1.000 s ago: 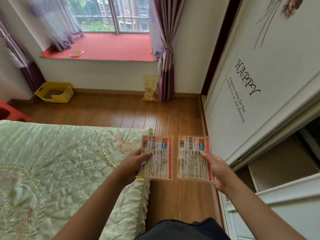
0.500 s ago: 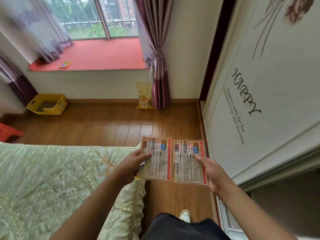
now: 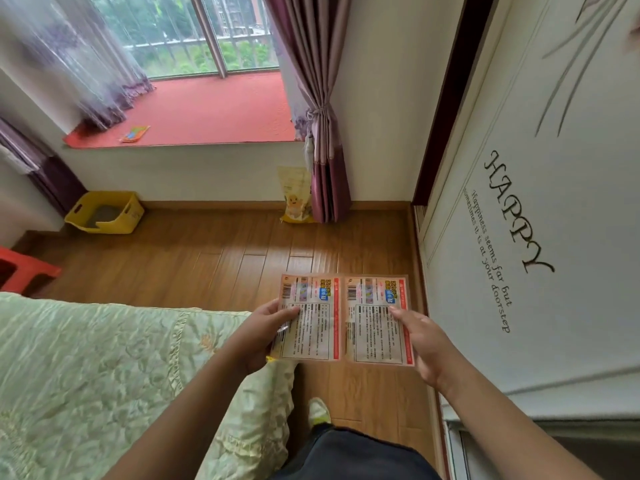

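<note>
left hand (image 3: 263, 336): fingers pinch left packet (image 3: 311, 317) by its outer edge | right hand (image 3: 427, 344): fingers pinch right packet (image 3: 375, 327), edges touching between the thumbs | risk: thin edge grips; a slick packet could slip and drop to the floor (image 3: 207, 258) below the fingers

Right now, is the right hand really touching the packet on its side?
Touching. The head view shows the right hand pinching the right packet at its outer edge, its thumb lying on the printed face. The left hand holds the left packet.

two printed packets (image 3: 346, 320) | flat, side by side, edges touching | held above floor
</note>
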A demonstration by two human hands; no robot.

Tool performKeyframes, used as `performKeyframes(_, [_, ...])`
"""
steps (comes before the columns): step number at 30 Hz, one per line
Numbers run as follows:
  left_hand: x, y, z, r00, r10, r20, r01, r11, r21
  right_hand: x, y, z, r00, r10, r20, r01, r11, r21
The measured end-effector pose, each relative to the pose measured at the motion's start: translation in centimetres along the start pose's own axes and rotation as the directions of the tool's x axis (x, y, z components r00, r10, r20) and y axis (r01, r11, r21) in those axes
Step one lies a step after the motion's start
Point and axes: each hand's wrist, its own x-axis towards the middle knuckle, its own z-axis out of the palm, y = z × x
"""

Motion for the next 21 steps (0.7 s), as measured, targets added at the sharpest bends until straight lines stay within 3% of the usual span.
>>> performKeyframes(9, [7.1, 3.6, -4.0, 1.0, 0.0, 0.005, 0.0, 0.996, -0.086, 8.4, -5.2, 3.9, 1.0, 0.011, 0.005, -0.011, 0.996, -0.084])
performKeyframes(21, [16.7, 13.8, -11.7, 0.999, 0.047, -0.009, -0.048, 0.996, -0.078, 19.6, -14.4, 12.2, 1.0, -0.001, 0.009, 0.002, 0.996, -0.089])
